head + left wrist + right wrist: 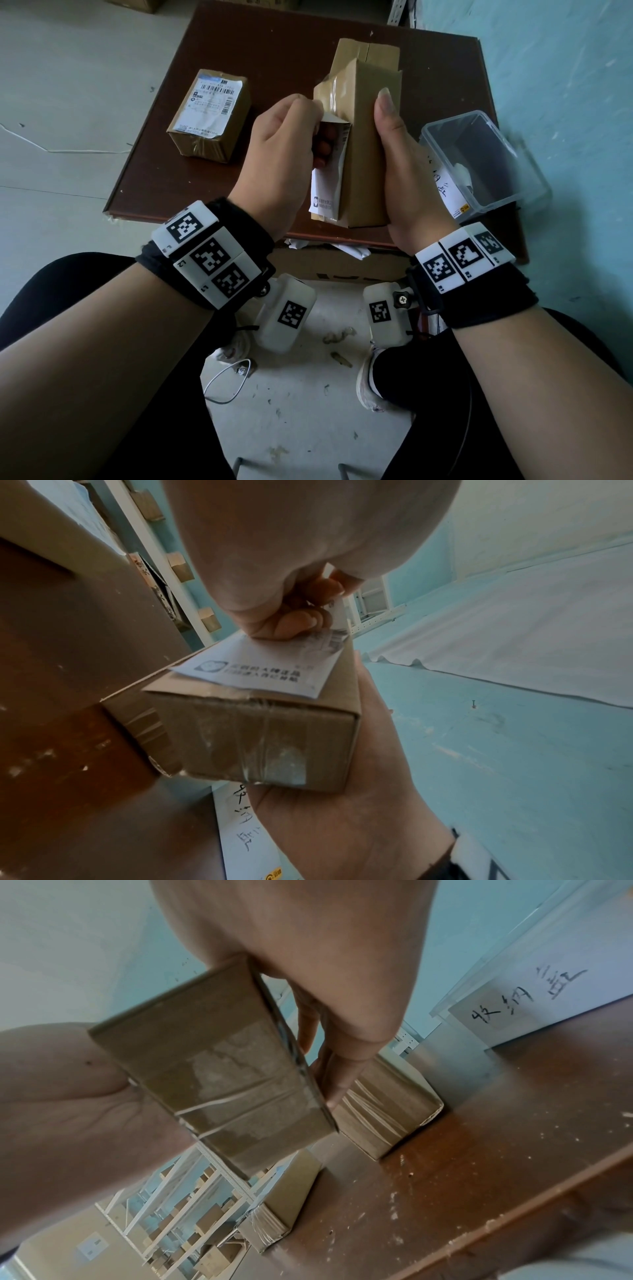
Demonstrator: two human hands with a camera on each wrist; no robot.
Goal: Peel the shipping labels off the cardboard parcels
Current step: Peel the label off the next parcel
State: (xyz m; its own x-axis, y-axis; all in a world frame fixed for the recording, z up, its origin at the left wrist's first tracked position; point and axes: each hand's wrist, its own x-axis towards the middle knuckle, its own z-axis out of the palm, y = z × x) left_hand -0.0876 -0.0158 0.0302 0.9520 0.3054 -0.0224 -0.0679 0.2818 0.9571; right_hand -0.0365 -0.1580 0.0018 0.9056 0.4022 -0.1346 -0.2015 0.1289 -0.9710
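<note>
I hold a tall brown cardboard parcel [363, 161] above the near edge of the brown table [212, 192]. My right hand [390, 126] grips its right side, thumb on the top face and fingers hidden behind. A white shipping label [325, 186] hangs partly lifted from its left face. My left hand [308, 126] pinches the upper part of that label. In the left wrist view my left hand's fingers [294, 618] curl on the label [260, 669] above the parcel's taped end [260, 737]. The right wrist view shows the parcel [219, 1074] in my right hand [329, 993].
A second parcel [210, 116] with its white label on top lies at the table's left. A third plain parcel [371, 51] lies behind the held one. A clear plastic box [479, 161] with a handwritten paper tag stands at the right edge. Crumpled paper lies below the table's front.
</note>
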